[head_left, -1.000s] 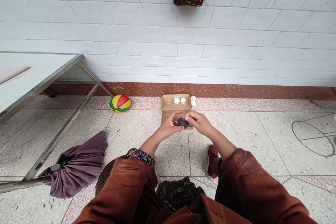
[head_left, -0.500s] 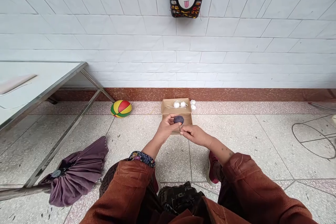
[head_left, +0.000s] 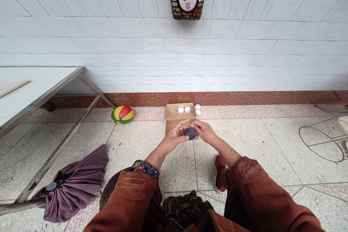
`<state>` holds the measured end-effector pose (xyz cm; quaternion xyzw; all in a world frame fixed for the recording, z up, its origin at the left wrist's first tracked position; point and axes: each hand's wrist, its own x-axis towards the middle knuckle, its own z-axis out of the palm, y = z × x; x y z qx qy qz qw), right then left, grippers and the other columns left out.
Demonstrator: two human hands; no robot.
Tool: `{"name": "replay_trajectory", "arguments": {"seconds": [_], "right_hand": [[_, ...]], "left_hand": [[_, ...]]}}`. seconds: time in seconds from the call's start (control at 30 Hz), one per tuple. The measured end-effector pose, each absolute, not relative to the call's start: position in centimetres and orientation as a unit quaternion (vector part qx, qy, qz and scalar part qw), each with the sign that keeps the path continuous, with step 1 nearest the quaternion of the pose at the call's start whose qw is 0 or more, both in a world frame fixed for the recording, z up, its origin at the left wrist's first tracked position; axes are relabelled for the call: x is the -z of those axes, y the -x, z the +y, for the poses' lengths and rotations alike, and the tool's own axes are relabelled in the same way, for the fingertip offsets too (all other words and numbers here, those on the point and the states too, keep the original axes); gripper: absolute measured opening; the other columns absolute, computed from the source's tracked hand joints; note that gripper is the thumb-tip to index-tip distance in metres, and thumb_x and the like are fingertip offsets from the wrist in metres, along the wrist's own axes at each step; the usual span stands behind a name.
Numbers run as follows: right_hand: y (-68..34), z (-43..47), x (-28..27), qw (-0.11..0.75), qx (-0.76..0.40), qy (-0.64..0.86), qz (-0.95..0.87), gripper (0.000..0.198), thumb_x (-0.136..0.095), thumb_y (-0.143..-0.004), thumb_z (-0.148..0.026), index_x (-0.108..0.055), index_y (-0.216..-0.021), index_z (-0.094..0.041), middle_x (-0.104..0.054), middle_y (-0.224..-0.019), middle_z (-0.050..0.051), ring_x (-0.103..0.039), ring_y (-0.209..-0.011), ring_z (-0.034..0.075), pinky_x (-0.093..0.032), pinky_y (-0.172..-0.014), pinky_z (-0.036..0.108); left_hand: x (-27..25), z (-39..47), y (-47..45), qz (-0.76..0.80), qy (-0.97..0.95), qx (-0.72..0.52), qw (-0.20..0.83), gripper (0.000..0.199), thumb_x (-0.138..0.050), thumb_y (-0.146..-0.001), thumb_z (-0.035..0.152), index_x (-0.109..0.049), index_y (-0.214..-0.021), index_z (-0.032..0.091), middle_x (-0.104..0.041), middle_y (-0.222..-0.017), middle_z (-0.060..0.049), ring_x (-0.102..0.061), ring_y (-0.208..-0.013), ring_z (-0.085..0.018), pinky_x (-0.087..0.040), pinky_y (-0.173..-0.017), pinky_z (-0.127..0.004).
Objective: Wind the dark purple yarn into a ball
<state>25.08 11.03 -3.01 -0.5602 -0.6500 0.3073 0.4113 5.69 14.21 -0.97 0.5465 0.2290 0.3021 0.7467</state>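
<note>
Grey yarn ball (head_left: 190, 133) in left hand (head_left: 172, 140)

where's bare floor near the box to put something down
Floor between box and wire ring, and between box and multicoloured ball, is mostly bare. The box is crowded: white balls inside, left hand, right hand and dark yarn in front.
</note>
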Motion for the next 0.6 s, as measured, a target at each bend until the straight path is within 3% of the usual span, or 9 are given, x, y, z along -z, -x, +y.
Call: {"name": "replay_trajectory", "arguments": {"seconds": [0.13,0.23,0.37,0.47,0.6], "right_hand": [[-23.4,10.1,4.3,0.346,-0.304,0.540,-0.705,0.017,-0.048,-0.096,-0.024,-0.063,-0.089,-0.020,-0.065,-0.082,0.002,-0.060,-0.077,0.017,-0.044,-0.072,0.027],[-22.8,9.3,3.6,0.312,-0.281,0.490,-0.764,0.021,-0.048,-0.099,-0.027,-0.061,-0.084,-0.020,-0.063,-0.078,0.002,-0.059,-0.073,0.017,-0.045,-0.072,0.027],[-22.7,9.3,2.0,0.372,-0.274,0.459,-0.759,0.024,-0.046,-0.101,-0.033,-0.062,-0.088,-0.020,-0.065,-0.082,0.002,-0.060,-0.075,0.016,-0.046,-0.074,0.026],[-22.5,10.2,1.7,0.410,-0.257,0.469,-0.739,0.025,-0.045,-0.101,-0.034,-0.061,-0.088,-0.021,-0.066,-0.085,0.004,-0.061,-0.080,0.017,-0.046,-0.076,0.028],[-21.8,11.0,3.1,0.425,-0.268,0.527,-0.685,0.027,-0.044,-0.100,-0.035,-0.058,-0.083,-0.020,-0.062,-0.077,0.001,-0.058,-0.073,0.016,-0.045,-0.072,0.027]], "left_hand": [[0.9,14.8,-5.8,0.304,-0.512,-0.364,0.716,0.042,-0.079,-0.071,0.028,-0.069,-0.110,0.018,-0.069,-0.113,-0.009,-0.061,-0.106,-0.022,-0.045,-0.095,-0.035],[1.3,15.5,-5.6,0.373,-0.516,-0.397,0.661,0.043,-0.080,-0.068,0.028,-0.070,-0.108,0.017,-0.069,-0.110,-0.009,-0.062,-0.102,-0.022,-0.046,-0.094,-0.037],[2.5,15.6,-4.8,0.388,-0.581,-0.360,0.618,0.046,-0.084,-0.059,0.024,-0.072,-0.104,0.018,-0.064,-0.113,-0.008,-0.062,-0.097,-0.021,-0.047,-0.089,-0.036],[3.0,14.7,-4.0,0.337,-0.569,-0.308,0.684,0.053,-0.083,-0.062,0.021,-0.070,-0.113,0.019,-0.064,-0.108,-0.007,-0.062,-0.093,-0.020,-0.047,-0.087,-0.035],[2.4,13.0,-2.9,0.280,-0.495,-0.328,0.754,0.068,-0.080,-0.067,0.016,-0.060,-0.131,0.025,-0.066,-0.100,-0.003,-0.060,-0.094,-0.018,-0.045,-0.089,-0.033]]}}
